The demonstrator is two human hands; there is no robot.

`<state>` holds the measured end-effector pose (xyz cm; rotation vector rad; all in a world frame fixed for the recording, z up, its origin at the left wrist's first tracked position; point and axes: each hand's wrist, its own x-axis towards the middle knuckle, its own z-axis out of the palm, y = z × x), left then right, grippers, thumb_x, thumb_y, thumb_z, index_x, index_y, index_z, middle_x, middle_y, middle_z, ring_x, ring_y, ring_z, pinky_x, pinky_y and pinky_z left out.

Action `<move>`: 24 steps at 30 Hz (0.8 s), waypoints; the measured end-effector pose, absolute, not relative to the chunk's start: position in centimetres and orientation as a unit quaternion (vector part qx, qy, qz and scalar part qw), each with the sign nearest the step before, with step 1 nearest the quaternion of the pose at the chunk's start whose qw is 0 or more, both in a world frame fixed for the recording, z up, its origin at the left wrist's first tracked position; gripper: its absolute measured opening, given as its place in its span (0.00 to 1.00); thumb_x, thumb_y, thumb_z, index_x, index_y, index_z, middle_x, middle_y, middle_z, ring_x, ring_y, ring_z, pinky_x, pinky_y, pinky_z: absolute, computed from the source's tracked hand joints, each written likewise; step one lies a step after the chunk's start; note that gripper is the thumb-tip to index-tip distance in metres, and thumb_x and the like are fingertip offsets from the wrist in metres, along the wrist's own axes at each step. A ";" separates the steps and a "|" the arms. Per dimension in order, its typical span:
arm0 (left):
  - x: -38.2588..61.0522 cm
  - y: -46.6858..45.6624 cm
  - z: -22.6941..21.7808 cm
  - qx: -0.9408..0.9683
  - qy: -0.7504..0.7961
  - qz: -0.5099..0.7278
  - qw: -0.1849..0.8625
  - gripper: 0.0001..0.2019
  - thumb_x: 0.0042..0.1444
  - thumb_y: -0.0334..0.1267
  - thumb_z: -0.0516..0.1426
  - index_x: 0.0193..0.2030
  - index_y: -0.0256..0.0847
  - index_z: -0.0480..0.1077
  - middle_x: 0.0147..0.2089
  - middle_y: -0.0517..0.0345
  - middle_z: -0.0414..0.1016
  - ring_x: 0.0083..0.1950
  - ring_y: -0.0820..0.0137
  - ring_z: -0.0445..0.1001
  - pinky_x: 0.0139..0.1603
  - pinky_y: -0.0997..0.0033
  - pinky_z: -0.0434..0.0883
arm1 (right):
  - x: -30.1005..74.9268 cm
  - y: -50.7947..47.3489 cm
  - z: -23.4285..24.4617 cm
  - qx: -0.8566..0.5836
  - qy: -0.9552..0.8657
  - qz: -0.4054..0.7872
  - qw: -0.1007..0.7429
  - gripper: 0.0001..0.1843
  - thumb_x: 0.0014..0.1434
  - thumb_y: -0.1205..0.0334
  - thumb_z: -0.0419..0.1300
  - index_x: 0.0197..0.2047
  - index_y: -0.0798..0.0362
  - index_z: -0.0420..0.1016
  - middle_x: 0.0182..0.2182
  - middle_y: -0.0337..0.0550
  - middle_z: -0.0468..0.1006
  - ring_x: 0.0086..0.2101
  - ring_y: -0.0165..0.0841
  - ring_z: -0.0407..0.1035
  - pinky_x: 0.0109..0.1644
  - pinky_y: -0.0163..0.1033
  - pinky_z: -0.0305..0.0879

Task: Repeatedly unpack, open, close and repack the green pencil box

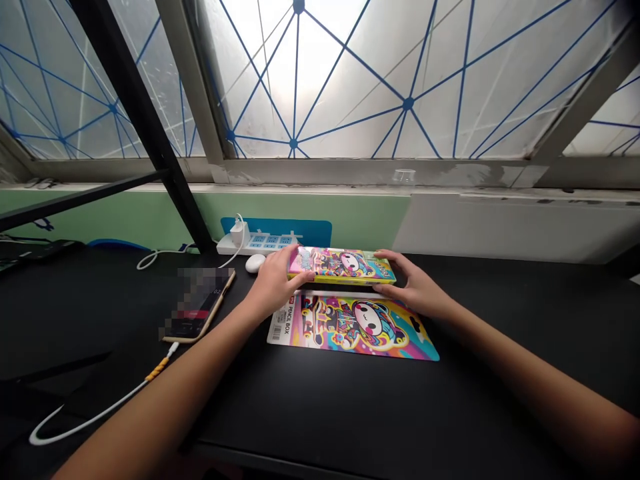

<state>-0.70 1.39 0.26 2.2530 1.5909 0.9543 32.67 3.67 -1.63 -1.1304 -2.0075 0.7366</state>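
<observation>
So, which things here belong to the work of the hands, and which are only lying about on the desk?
With the hands: left hand, right hand, pencil box held between them, flat printed pencil-box sheet.
Lying about: smartphone, white mouse, power strip, white cable.

One pencil box (341,265) — one printed card (353,327)

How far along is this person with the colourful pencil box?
Done: the printed "Pencil Box" card already lies flat on the black desk. In hand: the left hand and right hand hold the box by its ends. Left: card and box are separate.
</observation>
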 end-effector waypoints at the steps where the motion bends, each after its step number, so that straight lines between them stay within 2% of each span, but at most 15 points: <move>1: -0.9 1.6 -0.3 0.770 0.538 0.322 0.114 0.31 0.66 0.52 0.59 0.69 0.39 0.61 0.69 0.39 0.67 0.70 0.48 0.64 0.69 0.44 0.63 | 32.6 3.6 -2.1 -0.442 -0.776 0.279 0.352 0.34 0.62 0.48 0.66 0.66 0.47 0.61 0.68 0.55 0.66 0.64 0.50 0.66 0.66 0.54 0.66; 6: -1.5 1.1 -2.1 0.780 0.532 0.301 0.130 0.32 0.67 0.54 0.56 0.72 0.40 0.59 0.72 0.41 0.64 0.74 0.51 0.59 0.72 0.45 0.60 | 32.4 2.4 -3.0 -0.470 -0.800 0.191 0.319 0.32 0.66 0.45 0.61 0.68 0.45 0.60 0.72 0.55 0.60 0.68 0.53 0.58 0.68 0.61 0.61; 11: -1.7 1.1 -2.3 0.794 0.547 0.239 0.116 0.31 0.70 0.58 0.48 0.72 0.41 0.61 0.77 0.40 0.55 0.78 0.48 0.50 0.74 0.40 0.55 | 32.2 2.0 -2.7 -0.460 -0.845 0.118 0.246 0.25 0.71 0.46 0.52 0.65 0.48 0.68 0.69 0.57 0.67 0.70 0.53 0.54 0.71 0.69 0.51; 14: -1.7 1.1 -2.1 0.808 0.549 0.200 0.076 0.32 0.71 0.59 0.46 0.72 0.40 0.62 0.77 0.40 0.55 0.78 0.49 0.50 0.74 0.40 0.55 | 32.1 1.7 -2.5 -0.456 -0.860 0.056 0.222 0.25 0.72 0.48 0.50 0.65 0.50 0.69 0.69 0.58 0.66 0.70 0.53 0.53 0.70 0.72 0.49; 17: -1.5 0.9 -1.7 0.821 0.546 0.168 0.012 0.33 0.70 0.60 0.48 0.72 0.41 0.61 0.77 0.41 0.55 0.78 0.48 0.51 0.72 0.38 0.55 | 31.7 0.8 -2.1 -0.416 -0.876 -0.036 0.243 0.20 0.72 0.52 0.53 0.59 0.51 0.73 0.68 0.59 0.67 0.70 0.52 0.56 0.70 0.71 0.49; 19: -1.1 0.6 -1.5 0.837 0.524 0.151 -0.026 0.35 0.68 0.60 0.52 0.74 0.41 0.58 0.79 0.40 0.51 0.79 0.48 0.49 0.72 0.35 0.55 | 31.0 -0.3 -1.7 -0.358 -0.891 -0.081 0.268 0.16 0.70 0.55 0.56 0.56 0.51 0.76 0.65 0.58 0.72 0.66 0.50 0.62 0.70 0.68 0.51; 21: -0.4 0.5 -1.3 0.853 0.500 0.137 -0.051 0.37 0.67 0.59 0.54 0.76 0.42 0.54 0.79 0.40 0.50 0.79 0.48 0.49 0.71 0.35 0.55 | 29.8 -1.6 -1.4 -0.287 -0.913 -0.083 0.278 0.14 0.69 0.58 0.58 0.55 0.50 0.77 0.59 0.55 0.79 0.61 0.47 0.70 0.67 0.63 0.59; 23: 0.3 0.4 -1.4 0.861 0.489 0.127 -0.062 0.33 0.69 0.52 0.54 0.76 0.44 0.53 0.77 0.42 0.55 0.77 0.48 0.54 0.71 0.36 0.57 | 28.4 -3.0 -1.3 -0.228 -0.939 -0.040 0.254 0.15 0.69 0.57 0.58 0.55 0.51 0.77 0.54 0.53 0.82 0.57 0.45 0.74 0.63 0.57 0.66; 24: 0.6 0.4 -1.5 0.861 0.488 0.124 -0.067 0.30 0.71 0.48 0.53 0.76 0.44 0.55 0.76 0.42 0.58 0.76 0.48 0.57 0.70 0.38 0.58 | 27.8 -3.7 -1.3 -0.218 -0.949 -0.006 0.228 0.17 0.69 0.55 0.58 0.57 0.52 0.77 0.55 0.53 0.81 0.58 0.45 0.73 0.62 0.55 0.68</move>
